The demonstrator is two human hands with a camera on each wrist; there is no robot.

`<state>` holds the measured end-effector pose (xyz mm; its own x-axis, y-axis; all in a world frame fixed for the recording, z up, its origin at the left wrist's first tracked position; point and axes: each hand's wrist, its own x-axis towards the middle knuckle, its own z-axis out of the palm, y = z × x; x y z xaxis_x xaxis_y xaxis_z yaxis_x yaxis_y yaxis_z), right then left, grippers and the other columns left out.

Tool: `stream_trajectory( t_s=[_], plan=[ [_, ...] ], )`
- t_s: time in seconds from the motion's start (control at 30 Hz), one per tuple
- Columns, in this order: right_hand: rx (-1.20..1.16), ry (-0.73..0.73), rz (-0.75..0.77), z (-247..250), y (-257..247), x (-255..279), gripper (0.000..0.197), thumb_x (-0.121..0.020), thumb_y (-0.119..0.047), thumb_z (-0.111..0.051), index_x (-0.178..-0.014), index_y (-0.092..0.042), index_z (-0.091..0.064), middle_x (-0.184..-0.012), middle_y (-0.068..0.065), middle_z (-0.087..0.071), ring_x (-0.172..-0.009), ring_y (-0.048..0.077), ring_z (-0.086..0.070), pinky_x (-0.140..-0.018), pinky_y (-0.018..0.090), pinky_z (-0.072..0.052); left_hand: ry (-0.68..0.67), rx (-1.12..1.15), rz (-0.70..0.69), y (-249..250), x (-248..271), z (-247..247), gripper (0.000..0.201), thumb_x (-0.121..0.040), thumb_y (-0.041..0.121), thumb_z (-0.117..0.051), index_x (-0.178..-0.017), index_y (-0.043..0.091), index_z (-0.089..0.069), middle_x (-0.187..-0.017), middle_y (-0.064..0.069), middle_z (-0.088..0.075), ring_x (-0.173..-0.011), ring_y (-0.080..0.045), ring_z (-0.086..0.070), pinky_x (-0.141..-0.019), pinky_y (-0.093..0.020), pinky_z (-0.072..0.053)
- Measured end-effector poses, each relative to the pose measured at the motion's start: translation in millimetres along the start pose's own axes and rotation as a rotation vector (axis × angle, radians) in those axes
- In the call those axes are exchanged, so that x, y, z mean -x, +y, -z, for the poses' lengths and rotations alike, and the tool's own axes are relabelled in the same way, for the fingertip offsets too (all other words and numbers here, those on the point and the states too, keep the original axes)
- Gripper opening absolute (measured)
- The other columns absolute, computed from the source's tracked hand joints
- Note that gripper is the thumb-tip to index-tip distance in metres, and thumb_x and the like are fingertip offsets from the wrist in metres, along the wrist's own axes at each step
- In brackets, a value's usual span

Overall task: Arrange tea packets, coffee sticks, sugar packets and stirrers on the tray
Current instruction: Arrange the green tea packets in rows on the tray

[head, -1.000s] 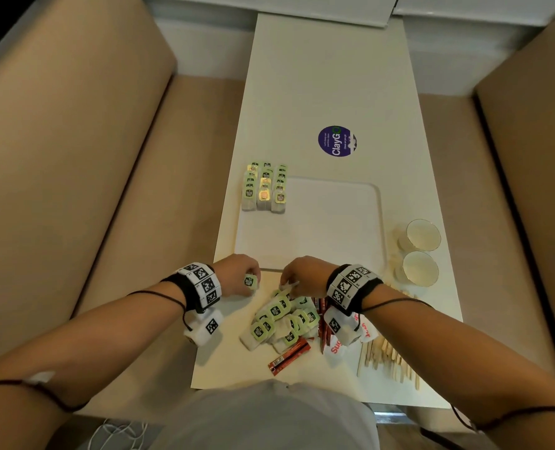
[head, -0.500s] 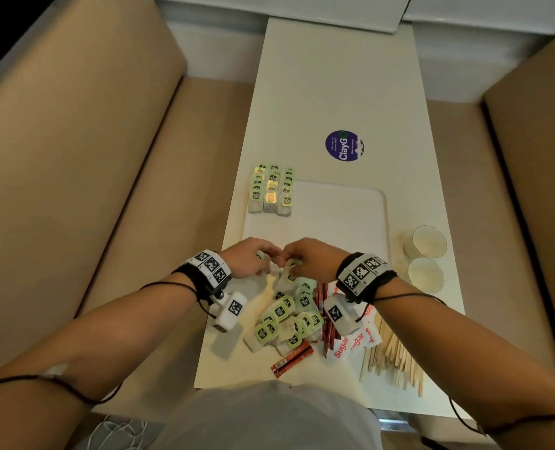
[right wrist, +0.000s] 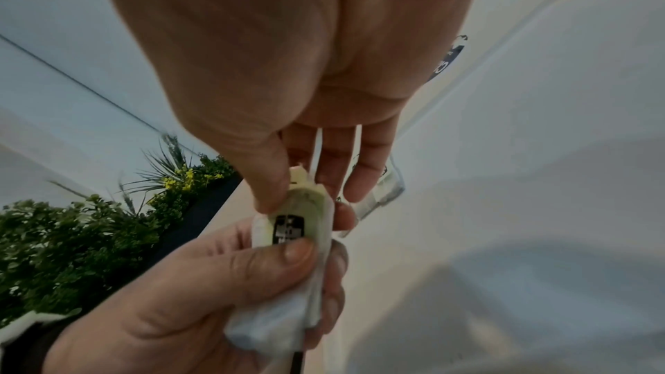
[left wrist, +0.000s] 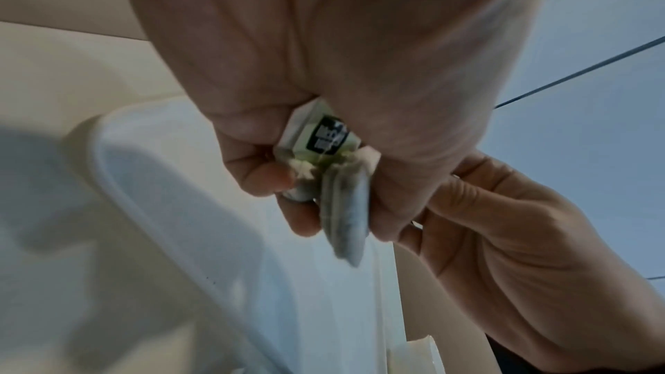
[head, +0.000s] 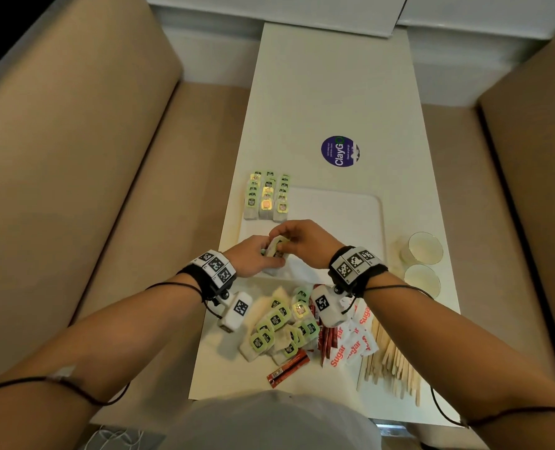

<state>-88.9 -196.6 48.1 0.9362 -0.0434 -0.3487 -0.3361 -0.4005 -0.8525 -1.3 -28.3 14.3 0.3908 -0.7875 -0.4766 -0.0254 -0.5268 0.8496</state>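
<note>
Both hands meet over the near-left part of the white tray [head: 350, 222]. My left hand [head: 271, 257] grips a small stack of green-labelled tea packets [head: 276, 250], seen close in the left wrist view [left wrist: 325, 141]. My right hand [head: 285, 243] pinches the top of the same tea packets [right wrist: 287, 226] between thumb and fingers. Three rows of tea packets [head: 267, 196] lie at the tray's far-left corner. On the table near me are a loose tea packet pile [head: 279, 323], red coffee sticks [head: 287, 370], sugar packets [head: 354, 345] and wooden stirrers [head: 389, 358].
Two paper cups [head: 425, 246] [head: 422, 280] stand right of the tray. A purple round sticker [head: 340, 151] is on the table beyond it. Beige benches [head: 91, 190] flank the narrow table on both sides.
Both hands left the loose pile, moved forward over the tray's near edge and came together. The packets each hand carried are now one stack held between them.
</note>
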Motion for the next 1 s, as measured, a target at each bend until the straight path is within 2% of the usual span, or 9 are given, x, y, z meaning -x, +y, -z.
stream_trajectory(
  t_s=[0.1, 0.2, 0.3, 0.37, 0.47, 0.6, 0.73, 0.9, 1.0],
  plan=[
    [-0.021, 0.059, -0.027, 4, 3, -2, 0.021, -0.100, -0.011, -0.061, -0.119, -0.010, -0.069, -0.110, 0.008, -0.074, -0.101, 0.022, -0.071, -0.094, 0.028, -0.055, -0.017, 0.083, 0.043, -1, 0, 2, 0.012, -0.093, 0.011, -0.068, -0.104, 0.010, -0.065, -0.094, -0.010, -0.069, -0.089, -0.028, -0.072, -0.084, -0.042, -0.060],
    [-0.007, 0.049, -0.029, 7, 6, -4, 0.019, -0.100, -0.006, -0.058, -0.113, -0.007, -0.072, -0.101, 0.010, -0.076, -0.090, 0.023, -0.073, -0.087, 0.031, -0.059, -0.058, 0.211, 0.090, 0, 2, 1, 0.016, -0.096, 0.004, -0.063, -0.112, 0.005, -0.061, -0.094, -0.014, -0.068, -0.090, -0.026, -0.072, -0.074, -0.035, -0.061],
    [0.022, 0.079, -0.019, 8, 6, -10, 0.019, -0.101, -0.007, -0.055, -0.107, -0.011, -0.072, -0.096, 0.008, -0.076, -0.084, 0.023, -0.072, -0.083, 0.032, -0.059, -0.077, 0.272, 0.115, 1, 5, 2, 0.021, -0.096, -0.004, -0.058, -0.112, 0.009, -0.059, -0.102, -0.011, -0.068, -0.089, -0.025, -0.072, -0.068, -0.033, -0.061],
    [0.029, 0.140, -0.028, 9, 7, -15, 0.018, -0.102, -0.011, -0.054, -0.108, -0.016, -0.071, -0.097, 0.002, -0.074, -0.082, 0.015, -0.069, -0.076, 0.026, -0.054, -0.079, 0.280, 0.129, 0, 6, 5, 0.034, -0.094, -0.011, -0.053, -0.121, 0.010, -0.057, -0.107, -0.010, -0.069, -0.086, -0.023, -0.073, -0.066, -0.031, -0.060],
    [0.025, 0.206, -0.053, 11, 8, -22, 0.020, -0.103, -0.015, -0.052, -0.113, -0.019, -0.069, -0.094, -0.007, -0.068, -0.075, 0.002, -0.060, -0.069, 0.018, -0.044, -0.025, 0.304, 0.156, -6, 4, 11, 0.048, -0.091, -0.014, -0.049, -0.130, 0.013, -0.056, -0.099, -0.008, -0.067, -0.080, -0.022, -0.071, -0.064, -0.030, -0.058],
    [0.026, 0.176, -0.051, 9, 11, -30, 0.020, -0.103, -0.014, -0.051, -0.110, -0.021, -0.068, -0.094, -0.011, -0.066, -0.078, 0.005, -0.060, -0.076, 0.025, -0.048, 0.151, 0.336, 0.170, -13, -2, 21, 0.032, -0.091, -0.005, -0.061, -0.112, 0.019, -0.065, -0.084, -0.009, -0.066, -0.071, -0.020, -0.065, -0.060, -0.031, -0.054],
    [0.018, 0.145, -0.041, -1, 13, -42, 0.019, -0.103, -0.015, -0.051, -0.106, -0.025, -0.067, -0.095, -0.008, -0.067, -0.081, 0.011, -0.064, -0.082, 0.033, -0.056, 0.224, 0.315, 0.141, -14, -9, 30, 0.016, -0.089, 0.015, -0.075, -0.102, 0.019, -0.067, -0.078, -0.009, -0.066, -0.068, -0.018, -0.061, -0.056, -0.029, -0.049],
    [-0.051, 0.149, -0.063, -12, 12, -55, 0.017, -0.104, -0.015, -0.052, -0.114, -0.019, -0.065, -0.095, -0.003, -0.069, -0.073, 0.010, -0.068, -0.070, 0.025, -0.054, 0.267, 0.293, 0.137, -16, -16, 42, 0.010, -0.090, 0.019, -0.075, -0.096, 0.013, -0.069, -0.081, -0.011, -0.068, -0.070, -0.018, -0.062, -0.058, -0.029, -0.054],
    [-0.050, 0.121, -0.106, -20, 17, -62, 0.023, -0.103, -0.027, -0.055, -0.122, -0.018, -0.062, -0.097, -0.001, -0.071, -0.077, 0.011, -0.073, -0.070, 0.033, -0.059, 0.286, 0.319, 0.129, -19, -18, 52, 0.009, -0.092, 0.019, -0.072, -0.099, 0.014, -0.068, -0.082, -0.015, -0.069, -0.073, -0.022, -0.063, -0.063, -0.034, -0.056]
  ],
)
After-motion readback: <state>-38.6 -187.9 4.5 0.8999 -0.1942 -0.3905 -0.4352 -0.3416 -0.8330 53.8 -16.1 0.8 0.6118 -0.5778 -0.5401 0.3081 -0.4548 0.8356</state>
